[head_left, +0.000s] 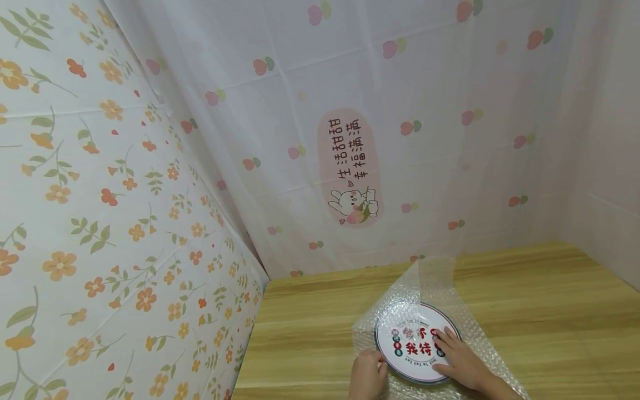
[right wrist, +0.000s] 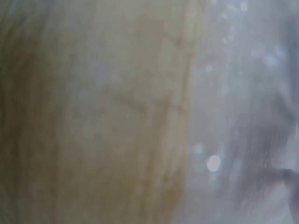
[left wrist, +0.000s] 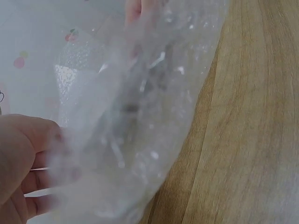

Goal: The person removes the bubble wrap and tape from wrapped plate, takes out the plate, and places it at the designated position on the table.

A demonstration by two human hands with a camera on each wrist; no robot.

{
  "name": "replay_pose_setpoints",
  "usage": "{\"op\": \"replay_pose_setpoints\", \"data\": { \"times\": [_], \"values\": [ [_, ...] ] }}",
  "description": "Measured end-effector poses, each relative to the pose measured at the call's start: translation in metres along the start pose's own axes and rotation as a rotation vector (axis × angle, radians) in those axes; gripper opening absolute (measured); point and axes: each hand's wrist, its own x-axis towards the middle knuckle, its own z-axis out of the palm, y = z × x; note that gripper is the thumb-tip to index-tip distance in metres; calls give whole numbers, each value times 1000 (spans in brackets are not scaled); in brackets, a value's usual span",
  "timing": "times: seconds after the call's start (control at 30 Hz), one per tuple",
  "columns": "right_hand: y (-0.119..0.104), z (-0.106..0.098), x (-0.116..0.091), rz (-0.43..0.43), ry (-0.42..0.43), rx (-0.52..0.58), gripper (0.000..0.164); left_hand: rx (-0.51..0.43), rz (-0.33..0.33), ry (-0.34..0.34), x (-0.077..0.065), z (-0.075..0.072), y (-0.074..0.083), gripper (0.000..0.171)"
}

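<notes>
A round white plate [head_left: 415,364] with a dark rim and red characters lies on a sheet of bubble wrap [head_left: 367,328] on the table. Part of the wrap overlaps the plate's upper left, where the print looks hazy. Beside the plate's lower left edge, my left hand [head_left: 368,373] pinches the bubble wrap; in the left wrist view its thumb and fingers close on the crumpled bubble wrap [left wrist: 154,140]. My right hand [head_left: 462,361] rests over the plate's right side with fingers spread. The right wrist view is blurred, with bubble wrap [right wrist: 233,116] along its right side.
The wood-grain table [head_left: 300,322] stretches to both sides of the wrap. A flower-print cloth [head_left: 125,222] hangs at the left, and a pale curtain [head_left: 430,166] with a rabbit print hangs behind the table.
</notes>
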Motion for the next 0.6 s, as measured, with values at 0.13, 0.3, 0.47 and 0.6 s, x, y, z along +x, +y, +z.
{"op": "replay_pose_setpoints", "data": {
  "times": [0.13, 0.3, 0.47, 0.6],
  "values": [
    [-2, -1, 0, 16, -12, 8, 60, -17, -9, -27, 1, -1, 1, 4],
    [-3, -2, 0, -10, 20, 8, 59, -31, -15, -36, 1, 0, 1, 7],
    [-5, -2, 0, -21, 41, 15, 59, -36, -4, -16, 1, 3, -1, 12],
    [-4, -3, 0, 0, 14, 23, 60, -35, -24, -45, 2, 5, -1, 13]
  ]
}}
